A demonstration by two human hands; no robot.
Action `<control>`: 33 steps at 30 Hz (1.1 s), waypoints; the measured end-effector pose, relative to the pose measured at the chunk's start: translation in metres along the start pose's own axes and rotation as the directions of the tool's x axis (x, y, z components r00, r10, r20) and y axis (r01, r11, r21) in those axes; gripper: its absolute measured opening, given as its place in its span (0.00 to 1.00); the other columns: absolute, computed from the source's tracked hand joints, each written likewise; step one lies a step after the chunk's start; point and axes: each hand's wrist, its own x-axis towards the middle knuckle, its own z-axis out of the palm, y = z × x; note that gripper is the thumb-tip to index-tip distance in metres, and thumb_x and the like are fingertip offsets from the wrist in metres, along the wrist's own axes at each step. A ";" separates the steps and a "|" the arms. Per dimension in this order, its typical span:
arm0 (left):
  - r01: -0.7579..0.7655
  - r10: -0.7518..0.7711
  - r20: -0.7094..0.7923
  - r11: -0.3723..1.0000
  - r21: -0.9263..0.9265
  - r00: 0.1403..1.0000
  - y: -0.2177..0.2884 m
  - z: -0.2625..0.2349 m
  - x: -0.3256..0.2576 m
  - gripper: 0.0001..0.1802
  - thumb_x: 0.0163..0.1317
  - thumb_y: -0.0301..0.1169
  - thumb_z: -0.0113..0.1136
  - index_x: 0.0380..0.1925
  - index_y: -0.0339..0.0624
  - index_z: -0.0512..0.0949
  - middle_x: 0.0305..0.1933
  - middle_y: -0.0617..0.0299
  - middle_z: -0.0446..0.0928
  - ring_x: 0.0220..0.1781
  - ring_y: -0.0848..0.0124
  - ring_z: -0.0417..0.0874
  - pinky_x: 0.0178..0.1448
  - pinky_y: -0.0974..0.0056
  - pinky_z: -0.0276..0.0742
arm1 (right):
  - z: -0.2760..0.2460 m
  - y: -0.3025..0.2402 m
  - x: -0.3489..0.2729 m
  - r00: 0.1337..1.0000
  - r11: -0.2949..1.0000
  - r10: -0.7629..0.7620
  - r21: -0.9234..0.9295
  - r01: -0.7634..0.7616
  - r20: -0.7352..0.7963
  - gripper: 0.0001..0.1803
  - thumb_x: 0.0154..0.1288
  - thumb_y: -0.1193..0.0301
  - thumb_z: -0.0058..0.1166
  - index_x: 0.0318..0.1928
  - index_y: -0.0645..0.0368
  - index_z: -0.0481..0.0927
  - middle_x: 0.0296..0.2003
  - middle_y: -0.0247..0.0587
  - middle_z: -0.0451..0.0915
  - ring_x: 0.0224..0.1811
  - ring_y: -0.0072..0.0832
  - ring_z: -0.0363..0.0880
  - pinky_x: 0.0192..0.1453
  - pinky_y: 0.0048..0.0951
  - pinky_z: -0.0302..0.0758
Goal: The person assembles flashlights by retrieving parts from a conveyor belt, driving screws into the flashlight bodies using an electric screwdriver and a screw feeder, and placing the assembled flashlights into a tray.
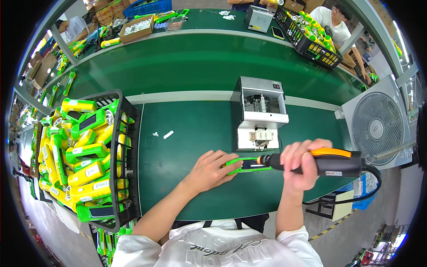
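Observation:
A green handheld device, likely a flashlight body, with a dark panel (251,165) lies on the green tabletop in front of me. My left hand (213,170) presses on its left end, fingers curled over the green casing. In my right hand (303,165) is a black electric screwdriver (342,167) with an orange lever, held level and pointing left. Its orange-ringed nose overlaps the device; whether the bit touches it I cannot tell. Just beyond the device stands a grey box-shaped screw feeder (262,118) with an open window.
A black crate (119,169) heaped with yellow-green lights (86,173) fills the left side. Small white pieces (168,134) lie right of it. At the right stands a fan (377,120); the screwdriver's cable (377,182) loops below. Another black crate (311,49) and co-workers are beyond.

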 end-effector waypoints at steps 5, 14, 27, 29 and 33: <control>0.021 -0.021 0.028 1.000 -0.005 0.999 0.002 -0.002 0.000 0.19 0.53 0.34 0.72 0.47 0.50 0.81 0.53 0.66 0.79 0.45 0.67 0.81 0.43 0.62 0.77 | -0.008 0.008 0.016 0.993 0.993 -0.092 -0.087 0.085 -0.079 0.11 0.67 0.78 0.48 0.47 0.58 0.63 0.19 0.35 0.65 0.16 0.23 0.64 0.22 0.29 0.70; 0.041 -0.040 0.045 0.999 -0.028 0.998 0.004 -0.005 0.004 0.20 0.52 0.33 0.73 0.46 0.49 0.80 0.52 0.65 0.79 0.46 0.65 0.81 0.45 0.60 0.79 | -0.013 0.019 0.012 0.990 0.969 -0.142 -0.204 0.140 0.004 0.12 0.68 0.78 0.50 0.47 0.59 0.62 0.20 0.35 0.67 0.18 0.24 0.68 0.22 0.29 0.74; 0.009 -0.009 0.035 1.000 -0.013 0.999 0.007 -0.006 0.003 0.20 0.54 0.33 0.71 0.49 0.51 0.81 0.54 0.62 0.79 0.46 0.63 0.81 0.46 0.59 0.80 | 0.016 0.021 0.046 0.988 0.847 0.150 -0.512 -0.146 -0.034 0.09 0.58 0.86 0.58 0.39 0.65 0.76 0.25 0.33 0.75 0.23 0.17 0.74 0.26 0.21 0.72; 0.004 -0.003 0.035 1.000 -0.021 0.999 0.008 -0.005 0.004 0.20 0.54 0.32 0.70 0.49 0.52 0.82 0.53 0.62 0.79 0.46 0.63 0.81 0.46 0.59 0.80 | 0.023 0.023 0.062 0.966 0.903 0.242 -0.343 -0.257 -0.088 0.09 0.57 0.87 0.57 0.38 0.66 0.75 0.22 0.34 0.75 0.16 0.20 0.72 0.20 0.24 0.70; 0.006 -0.006 0.014 0.999 -0.034 1.000 0.008 -0.006 0.005 0.19 0.53 0.31 0.70 0.48 0.52 0.83 0.51 0.63 0.79 0.45 0.65 0.81 0.45 0.60 0.79 | 0.018 0.020 0.067 0.941 0.910 0.327 -0.242 -0.338 -0.082 0.08 0.58 0.86 0.57 0.37 0.66 0.74 0.20 0.35 0.74 0.15 0.21 0.73 0.20 0.26 0.71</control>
